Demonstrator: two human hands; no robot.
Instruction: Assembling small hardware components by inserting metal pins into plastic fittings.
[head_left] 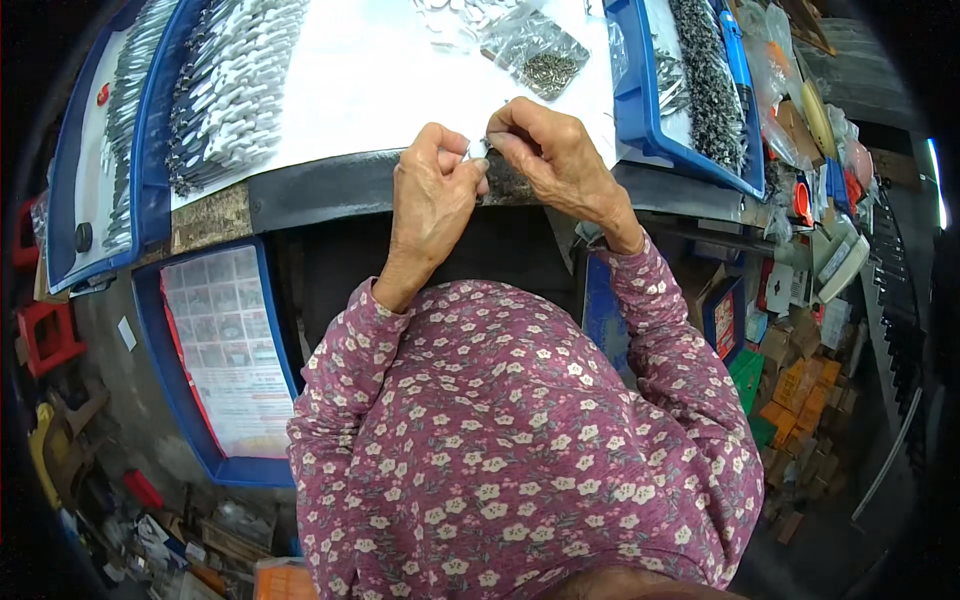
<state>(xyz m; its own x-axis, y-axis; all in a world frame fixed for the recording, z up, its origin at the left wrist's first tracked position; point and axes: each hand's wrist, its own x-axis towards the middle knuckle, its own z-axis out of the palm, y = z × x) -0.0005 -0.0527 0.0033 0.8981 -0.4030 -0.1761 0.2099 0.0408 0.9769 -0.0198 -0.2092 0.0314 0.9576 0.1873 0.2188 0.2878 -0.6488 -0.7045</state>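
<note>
Above the near edge of the worktable, my left hand [432, 195] pinches a small whitish part [477, 150] between thumb and fingers. My right hand [560, 160] meets it from the right, thumb and forefinger closed at the part's other side; whatever else they grip is too small to make out. Beyond the hands lies a clear plastic bag [535, 45] with many tiny metal pieces [550, 74], perhaps pins or screws. Dense rows of white and metal parts [245, 85] cover the table's left side. More loose white parts [460, 12] lie at the far edge of view.
Blue trays of metal parts flank the white work surface, one left [150, 130] and one right [655, 125]. Below at left, another blue tray [222, 465] holds a printed sheet [225, 350]. A red stool [48, 338] stands far left; orange boxes [800, 390] pile up at right.
</note>
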